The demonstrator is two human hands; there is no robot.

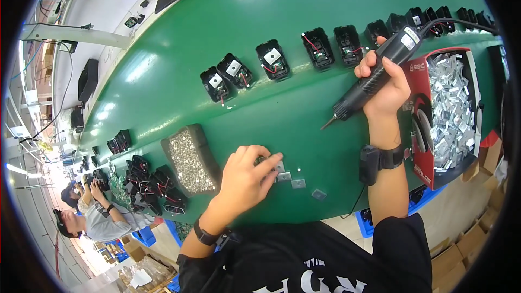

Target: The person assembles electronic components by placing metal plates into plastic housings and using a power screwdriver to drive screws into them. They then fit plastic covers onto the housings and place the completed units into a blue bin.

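My right hand (388, 84) is wrapped round a black electric screwdriver (374, 76), its thin bit pointing down and left above the green bench. My left hand (247, 176) is low over the bench, fingers bent and closed on a small metal plate (280, 167) at the fingertips. Beside it lie more square metal plates (298, 184), one of them (319, 194) farther right. Across the bench runs a row of open black plastic housings (317, 49) with red wires; some, like the left-hand housing (234, 70), have a metal plate inside.
Left of my left hand, a dark foam tray (209, 154) holds many tiny metal parts. A red box (423, 70) full of metal plates stands at the right. Black housings (144, 184) are piled at the left, near a person (108, 220) at work. The screwdriver's cable (461, 21) trails right.
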